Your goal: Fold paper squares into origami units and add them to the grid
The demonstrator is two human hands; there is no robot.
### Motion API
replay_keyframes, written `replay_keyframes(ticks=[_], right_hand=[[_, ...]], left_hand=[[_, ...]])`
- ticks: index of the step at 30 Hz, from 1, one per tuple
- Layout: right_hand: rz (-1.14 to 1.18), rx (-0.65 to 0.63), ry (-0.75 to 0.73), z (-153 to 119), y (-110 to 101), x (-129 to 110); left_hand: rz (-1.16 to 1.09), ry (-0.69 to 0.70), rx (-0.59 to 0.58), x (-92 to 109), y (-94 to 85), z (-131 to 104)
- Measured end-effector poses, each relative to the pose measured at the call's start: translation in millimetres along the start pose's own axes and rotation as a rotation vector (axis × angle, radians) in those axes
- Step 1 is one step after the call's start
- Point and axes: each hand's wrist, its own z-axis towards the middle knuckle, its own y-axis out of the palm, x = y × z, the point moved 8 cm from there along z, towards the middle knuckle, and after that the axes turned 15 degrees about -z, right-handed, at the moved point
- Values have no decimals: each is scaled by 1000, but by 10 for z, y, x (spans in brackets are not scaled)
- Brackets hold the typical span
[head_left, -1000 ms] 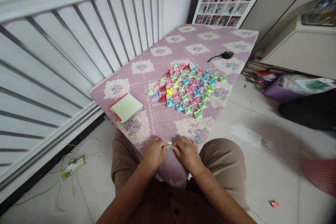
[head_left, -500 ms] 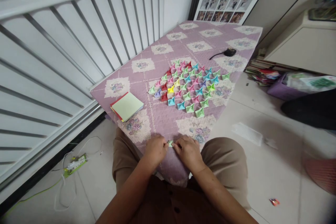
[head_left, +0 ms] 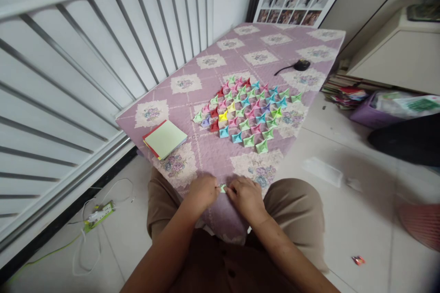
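Note:
Between my two hands, near the close corner of the table, is a small folded piece of light green paper (head_left: 222,188). My left hand (head_left: 205,191) has its fingers closed at the paper's left edge. On the other side, my right hand (head_left: 244,193) pinches the right edge with thumb and bent fingers. Fingers cover part of the paper, so its full shape is hidden. Beyond my hands, several folded paper pieces (head_left: 244,124) in green, pink, blue, red and yellow stand in rows. A stack of square paper sheets (head_left: 165,139), pale green on top, lies to the left.
A purple flowered cloth (head_left: 185,100) covers the table. A black object with a thin handle or cord (head_left: 301,65) lies at the far right. The white radiator (head_left: 103,55) runs along the left edge. A power strip (head_left: 99,215) with cables is on the floor.
My hands stay at the same spot with the green paper between them, moving very little. The view has shifted slightly; the other papers have not moved.

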Motion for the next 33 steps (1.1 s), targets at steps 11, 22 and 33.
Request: replay_keyframes(ticks=[11, 22, 33], right_hand=[[22, 1, 12, -29, -43, -9], [-6, -163, 59, 103, -43, -7], [0, -201, 88, 141, -72, 8]], left_hand=[[34, -6, -5, -8, -48, 18], [10, 40, 15, -51, -33, 39], [35, 16, 1, -31, -29, 77]])
